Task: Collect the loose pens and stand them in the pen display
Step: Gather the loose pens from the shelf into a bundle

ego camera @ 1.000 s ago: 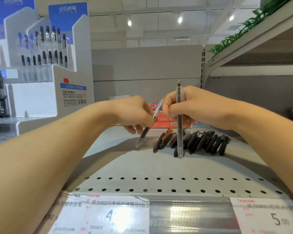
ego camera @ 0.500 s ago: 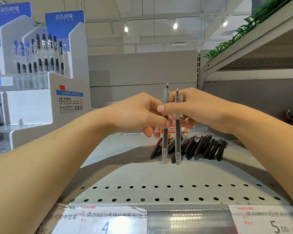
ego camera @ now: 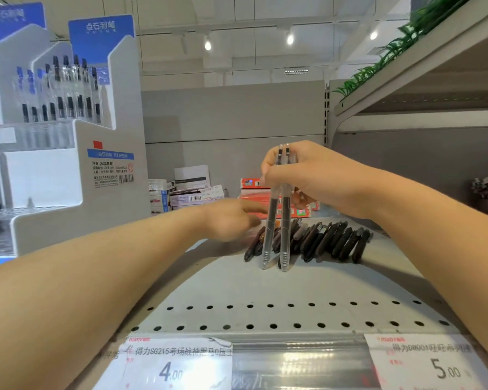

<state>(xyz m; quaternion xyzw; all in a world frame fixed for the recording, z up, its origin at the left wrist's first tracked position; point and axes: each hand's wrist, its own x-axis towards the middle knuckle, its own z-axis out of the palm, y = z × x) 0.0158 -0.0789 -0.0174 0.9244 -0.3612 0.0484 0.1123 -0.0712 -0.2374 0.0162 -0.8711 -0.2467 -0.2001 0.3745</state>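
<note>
- Right hand [ego camera: 319, 178] grips two clear-barrelled pens with dark ink cores [ego camera: 278, 220], held side by side above the grey perforated metal shelf [ego camera: 265, 291].
- Both pens stand near upright, long axis vertical, lower ends pointing down toward the shelf, upper ends showing above the fingers.
- Left hand [ego camera: 231, 219] is blurred, fingers extended and relaxed, holding nothing, beside the loose dark pens lying in a row [ego camera: 321, 240].
- Row count cannot be told exactly; the pens overlap, their axes running front to back.
- White-and-blue tiered pen display [ego camera: 96, 153] stands at left, with pens upright in its tiers.
</note>
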